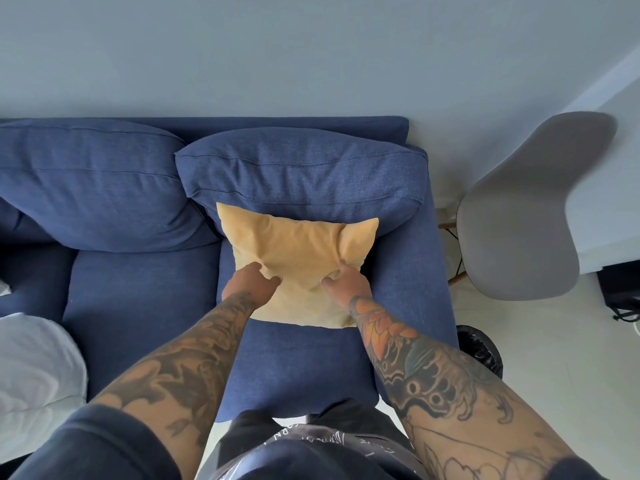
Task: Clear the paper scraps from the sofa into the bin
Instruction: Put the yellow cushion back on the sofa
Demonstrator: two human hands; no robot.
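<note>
A yellow cushion [294, 251] leans against the back cushion on the right seat of the blue sofa [138, 306]. My left hand [250, 283] grips the cushion's lower left edge, thumb on top. My right hand [346, 284] pinches bunched fabric near its lower right part. A black-lined bin [481, 349] stands on the floor just right of the sofa arm, partly hidden by my right forearm. No paper scraps show in this view; whatever lies under the cushion is hidden.
A grey shell chair [519, 209] with wooden legs stands right of the sofa near the wall. White bedding or fabric [34, 368] lies at the left edge. A black cable and box [620, 292] sit at far right on the pale floor.
</note>
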